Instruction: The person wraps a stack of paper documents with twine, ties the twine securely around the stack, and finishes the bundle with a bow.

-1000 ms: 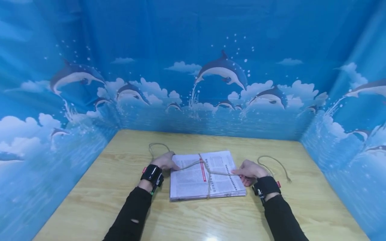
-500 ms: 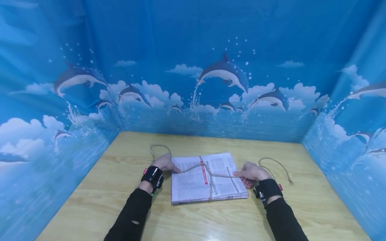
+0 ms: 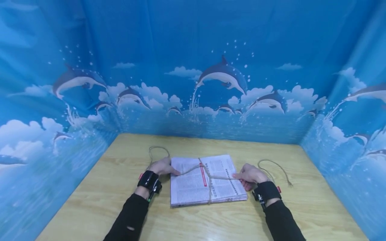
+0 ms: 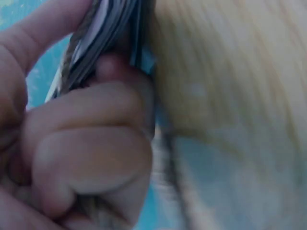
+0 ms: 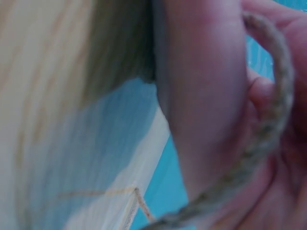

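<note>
A stack of folded newspapers (image 3: 188,194) lies flat in the head view, with a thin twine rope (image 3: 210,190) crossing over its top. My left hand (image 3: 163,166) is at its left edge, thumb on the top sheet by the rope. In the left wrist view, curled fingers (image 4: 96,148) grip the rope beside the paper edges (image 4: 103,38). At the right edge, my right hand (image 3: 250,174) pinches the other side of the rope. The right wrist view shows that rope (image 5: 285,81) curving through the hand, past a finger (image 5: 204,86).
The newspapers rest on a light wooden table (image 3: 187,224). One loose rope tail (image 3: 284,171) curves over the table on the right, and another loops behind the left hand. A blue dolphin-print curtain (image 3: 169,33) surrounds the back and sides.
The left hand and wrist have shifted slightly to the left. The right hand keeps its place at the stack's right edge, and the head view has tilted a little.
</note>
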`<state>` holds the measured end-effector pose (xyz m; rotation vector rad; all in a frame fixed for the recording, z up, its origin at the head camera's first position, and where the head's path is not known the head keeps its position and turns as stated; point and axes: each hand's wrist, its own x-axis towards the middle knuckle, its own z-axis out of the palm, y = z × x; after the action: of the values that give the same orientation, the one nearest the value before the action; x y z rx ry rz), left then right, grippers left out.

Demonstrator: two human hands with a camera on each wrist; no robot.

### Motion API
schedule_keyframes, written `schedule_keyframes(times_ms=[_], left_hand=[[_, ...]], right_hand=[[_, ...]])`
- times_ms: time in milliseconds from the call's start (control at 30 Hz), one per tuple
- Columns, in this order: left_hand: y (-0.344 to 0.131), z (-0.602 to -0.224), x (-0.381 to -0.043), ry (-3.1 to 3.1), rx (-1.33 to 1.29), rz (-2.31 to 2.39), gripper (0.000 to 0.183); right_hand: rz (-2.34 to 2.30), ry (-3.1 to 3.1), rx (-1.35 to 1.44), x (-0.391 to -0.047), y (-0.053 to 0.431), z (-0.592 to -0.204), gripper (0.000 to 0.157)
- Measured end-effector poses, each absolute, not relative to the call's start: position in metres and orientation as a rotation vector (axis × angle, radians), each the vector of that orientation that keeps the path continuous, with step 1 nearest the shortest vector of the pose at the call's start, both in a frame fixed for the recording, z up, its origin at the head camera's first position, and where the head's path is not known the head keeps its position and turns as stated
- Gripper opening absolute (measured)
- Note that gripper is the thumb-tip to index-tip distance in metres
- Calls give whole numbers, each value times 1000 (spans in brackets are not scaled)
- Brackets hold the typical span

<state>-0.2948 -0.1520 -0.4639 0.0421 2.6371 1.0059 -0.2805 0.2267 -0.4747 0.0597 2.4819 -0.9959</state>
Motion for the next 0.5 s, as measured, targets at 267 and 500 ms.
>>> schedule_keyframes(times_ms=[267,500], left_hand=[[-141,-456,-279,2688,-10,1116,39],[-146,-468,-285,2457,116,1459,37]], right_hand=[[-969,2509,56,-281,228,-474,39],[-972,2493,49,-281,228,-476,39]])
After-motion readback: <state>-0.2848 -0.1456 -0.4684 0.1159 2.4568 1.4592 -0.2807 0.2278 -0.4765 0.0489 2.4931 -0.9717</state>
